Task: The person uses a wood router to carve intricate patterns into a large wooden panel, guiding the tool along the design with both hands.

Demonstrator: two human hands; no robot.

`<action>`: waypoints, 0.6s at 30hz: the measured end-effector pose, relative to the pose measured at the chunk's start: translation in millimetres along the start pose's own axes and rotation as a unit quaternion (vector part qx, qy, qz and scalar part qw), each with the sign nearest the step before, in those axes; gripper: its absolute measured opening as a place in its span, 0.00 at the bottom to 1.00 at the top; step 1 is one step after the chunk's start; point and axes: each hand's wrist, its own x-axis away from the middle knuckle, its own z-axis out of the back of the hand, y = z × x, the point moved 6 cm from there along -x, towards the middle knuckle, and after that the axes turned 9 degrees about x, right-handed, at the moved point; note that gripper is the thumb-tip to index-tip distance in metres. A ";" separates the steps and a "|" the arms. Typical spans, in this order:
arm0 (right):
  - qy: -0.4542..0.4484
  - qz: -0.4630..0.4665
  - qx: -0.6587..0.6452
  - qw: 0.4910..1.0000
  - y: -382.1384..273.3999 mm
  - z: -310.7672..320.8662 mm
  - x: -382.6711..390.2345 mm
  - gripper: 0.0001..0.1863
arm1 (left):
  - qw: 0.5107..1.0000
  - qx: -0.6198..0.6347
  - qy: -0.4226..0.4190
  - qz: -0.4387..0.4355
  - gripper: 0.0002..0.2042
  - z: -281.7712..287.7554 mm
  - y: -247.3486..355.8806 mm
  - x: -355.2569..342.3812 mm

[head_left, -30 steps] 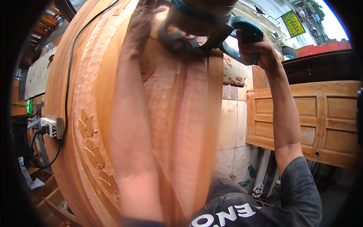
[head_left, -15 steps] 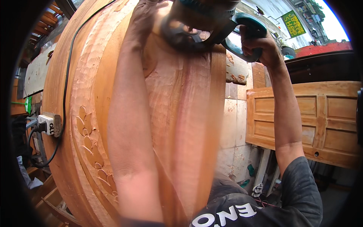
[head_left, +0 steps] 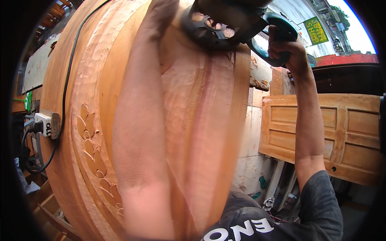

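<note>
A dark power router with teal trim (head_left: pixel 217 28) stands at the upper middle, on a broad wooden panel (head_left: pixel 201 104) with gouged bands and carved leaves (head_left: pixel 86 124). My right hand (head_left: pixel 287 50) is closed round the router's looped teal side handle. My left hand (head_left: pixel 163 14) is at the top edge beside the router, blurred, its fingers not clear; the forearm lies across the middle of the panel.
A power strip (head_left: pixel 42 123) on a wood block at the panel's left holds a plug, with a black cord (head_left: pixel 66 96) running upward. A panelled door (head_left: pixel 350 132) lies at right. A pale log (head_left: pixel 259 76) is beside the work. A street and sign show beyond.
The router and both my hands have shifted slightly up and to the right in view, while the carved leaves and power strip appear further up and left.
</note>
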 end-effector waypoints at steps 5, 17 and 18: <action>-0.012 0.000 0.005 1.000 -2.6 -0.7 -0.3 0.16 | 1.000 0.007 -0.001 -0.003 0.27 2.0 -1.0 -1.3; 0.019 -0.005 -0.016 1.000 -0.1 2.2 3.0 0.19 | 1.000 0.019 -0.011 -0.006 0.27 0.0 -2.6 -3.0; 0.011 -0.002 -0.017 1.000 -1.2 2.0 2.6 0.19 | 1.000 0.021 -0.009 -0.006 0.27 2.1 -2.4 -4.7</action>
